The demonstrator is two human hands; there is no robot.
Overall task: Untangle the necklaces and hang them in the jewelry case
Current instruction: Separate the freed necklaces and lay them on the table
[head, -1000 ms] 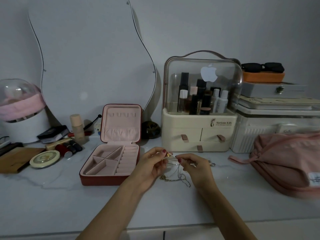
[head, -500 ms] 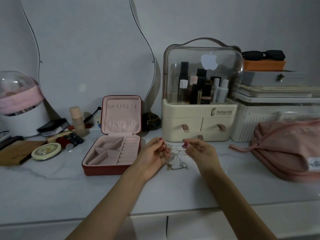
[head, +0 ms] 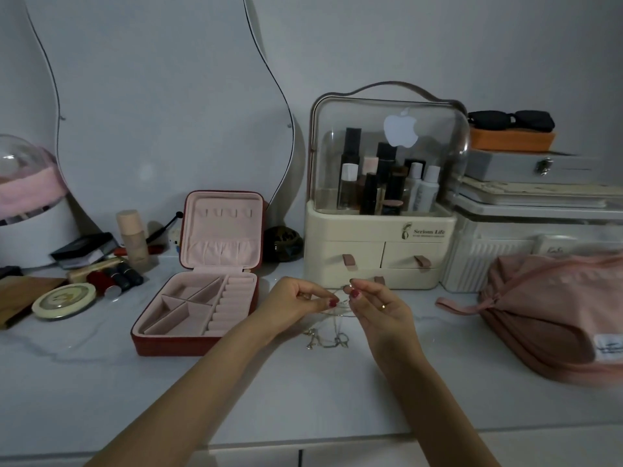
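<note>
Both hands sit lower than a second ago. Left hand (head: 296,303) and right hand (head: 374,303) each pinch the necklaces (head: 328,333), tangle dangling to counter, at 3 o'clock of empty jewelry case (head: 202,298). Untangling ongoing.

Jewelry case (head: 197,306) open on tabletop (head: 101,382), left of hands. Necklaces (head: 328,338) between left hand (head: 296,306) and right hand (head: 381,310), part on tabletop. Cosmetics organizer (head: 381,254) behind hands. Pouch (head: 553,315) at right. Compact (head: 64,301), bottles (head: 132,239) left of case.
</note>
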